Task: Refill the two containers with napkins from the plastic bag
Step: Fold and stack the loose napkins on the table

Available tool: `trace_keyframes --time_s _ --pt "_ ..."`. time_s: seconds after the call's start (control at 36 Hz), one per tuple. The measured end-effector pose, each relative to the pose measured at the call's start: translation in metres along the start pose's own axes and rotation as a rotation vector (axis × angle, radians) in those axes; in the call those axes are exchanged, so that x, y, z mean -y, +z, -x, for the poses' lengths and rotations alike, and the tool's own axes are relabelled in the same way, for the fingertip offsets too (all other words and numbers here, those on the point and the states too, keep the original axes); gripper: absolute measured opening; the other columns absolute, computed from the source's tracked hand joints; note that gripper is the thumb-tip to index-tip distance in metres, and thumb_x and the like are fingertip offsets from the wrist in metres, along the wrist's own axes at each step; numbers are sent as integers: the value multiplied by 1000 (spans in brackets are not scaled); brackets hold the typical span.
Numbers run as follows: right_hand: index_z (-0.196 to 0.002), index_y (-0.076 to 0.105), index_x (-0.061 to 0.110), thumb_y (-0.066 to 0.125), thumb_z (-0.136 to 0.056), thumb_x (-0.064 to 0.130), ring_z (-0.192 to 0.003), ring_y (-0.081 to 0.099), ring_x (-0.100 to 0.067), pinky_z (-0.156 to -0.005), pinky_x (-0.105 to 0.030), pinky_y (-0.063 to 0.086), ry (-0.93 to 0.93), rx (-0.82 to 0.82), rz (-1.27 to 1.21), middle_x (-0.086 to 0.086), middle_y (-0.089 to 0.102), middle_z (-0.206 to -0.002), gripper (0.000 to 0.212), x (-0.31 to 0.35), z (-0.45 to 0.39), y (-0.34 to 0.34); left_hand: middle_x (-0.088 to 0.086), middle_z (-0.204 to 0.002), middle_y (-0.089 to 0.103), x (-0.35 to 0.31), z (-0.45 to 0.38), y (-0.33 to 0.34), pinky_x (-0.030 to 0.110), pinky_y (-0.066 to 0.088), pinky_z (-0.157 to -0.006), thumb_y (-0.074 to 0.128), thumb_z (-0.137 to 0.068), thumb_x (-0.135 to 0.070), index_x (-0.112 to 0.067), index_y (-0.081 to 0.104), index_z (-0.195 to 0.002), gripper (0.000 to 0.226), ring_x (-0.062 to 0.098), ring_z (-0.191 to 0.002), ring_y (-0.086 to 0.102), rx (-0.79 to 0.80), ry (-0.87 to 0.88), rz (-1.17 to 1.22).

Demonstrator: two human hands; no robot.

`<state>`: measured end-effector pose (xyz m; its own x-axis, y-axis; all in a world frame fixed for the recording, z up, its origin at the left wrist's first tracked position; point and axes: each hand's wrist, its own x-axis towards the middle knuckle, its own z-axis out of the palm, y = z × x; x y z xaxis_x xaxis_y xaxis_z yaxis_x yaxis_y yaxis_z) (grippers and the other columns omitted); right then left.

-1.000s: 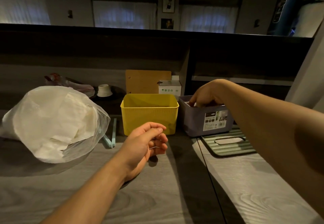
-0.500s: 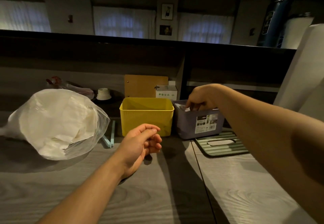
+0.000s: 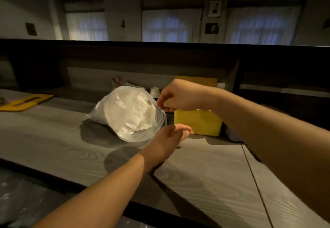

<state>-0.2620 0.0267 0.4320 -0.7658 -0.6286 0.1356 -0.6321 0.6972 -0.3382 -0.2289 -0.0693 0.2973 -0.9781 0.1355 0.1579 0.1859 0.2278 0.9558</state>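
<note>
- Plastic bag point(image 3: 130, 113) of white napkins lies on grey worktop point(image 3: 205, 165); no legible writing.
- Left hand point(image 3: 171, 134) beside bag mouth, fingers straight, holding nothing.
- Right hand point(image 3: 175, 97) above bag, fingers curled; grip unclear.
- Yellow container point(image 3: 198, 122) just right of bag.

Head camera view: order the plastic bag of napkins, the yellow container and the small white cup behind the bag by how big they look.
1. Plastic bag of napkins, largest.
2. Yellow container, partly hidden by the right forearm.
3. Small white cup, smallest, though it sits farther back.
</note>
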Motion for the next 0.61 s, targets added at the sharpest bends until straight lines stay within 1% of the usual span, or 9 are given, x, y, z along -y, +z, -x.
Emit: trace_keyframes --time_s 0.06,0.11,0.17,0.22,0.31,0.42,0.47,0.53,0.61 --pt "-118 73 18 56 -95 7 -93 65 -7 -78 -18 51 -13 33 30 7 71 -109 31 10 -15 19 -5 -111 74 7 13 -25 32 55 -96 56 -103 -24 -20 75 -110 20 17 -109 67 -50 -8 -79" --pt "-129 67 15 58 -96 10 -108 62 -14 -89 -23 48 -13 53 46 2 67 -123 34 15 -31 36 -2 -113 74 14 25 -50 36 53 -101 60 -101 -20 -22 76 -112 19 19 -110 67 -120 -24 -194" --pt "-138 59 14 61 -98 16 -121 58 -20 -99 -28 47 6 51 46 -3 62 -134 40 17 -46 50 -8 -114 72 21 35 -75 31 53 -96 62 -99 -25 -32 74 -113 20 13 -107 66 -151 0 -384" --pt "-144 52 14 62 -98 19 -127 54 -23 -103 -31 44 60 20 13 -4 57 -140 47 16 -59 64 -12 -116 69 24 45 -91 25 52 -91 62 -96 -30 -33 70 -118 23 7 -105 64 -147 18 -531" --pt "-137 57 18 63 -99 27 -121 57 -21 -105 -33 47 122 -18 -10 -2 61 -125 40 18 -85 84 -8 -119 68 27 54 -103 27 51 -92 57 -84 -37 -27 69 -122 41 10 -108 63 -194 83 -654" --pt "-127 55 12 67 -95 29 -112 56 -23 -99 -33 47 262 -41 -104 -6 59 -118 38 20 -108 100 -8 -126 64 33 45 -107 32 50 -97 64 -91 -26 -30 65 -126 35 13 -115 60 -201 66 -691" --pt "-134 54 7 67 -94 30 -118 55 -30 -103 -39 46 294 -60 -109 -12 58 -129 48 22 -116 107 -7 -129 63 38 40 -108 39 52 -99 65 -91 -27 -32 62 -128 38 16 -117 60 -218 46 -713" --pt "-145 44 11 61 -98 36 -129 48 -30 -112 -42 38 374 -23 -73 -13 52 -137 56 24 -123 113 -5 -130 63 40 37 -109 41 53 -99 65 -92 -28 -30 62 -130 38 18 -118 60 -234 32 -704" --pt "-145 43 5 60 -98 35 -136 41 -33 -117 -44 32 486 19 -95 -23 51 -124 58 26 -133 122 -4 -130 65 42 34 -110 39 52 -100 65 -93 -24 -26 63 -131 39 17 -119 61 -245 7 -675"
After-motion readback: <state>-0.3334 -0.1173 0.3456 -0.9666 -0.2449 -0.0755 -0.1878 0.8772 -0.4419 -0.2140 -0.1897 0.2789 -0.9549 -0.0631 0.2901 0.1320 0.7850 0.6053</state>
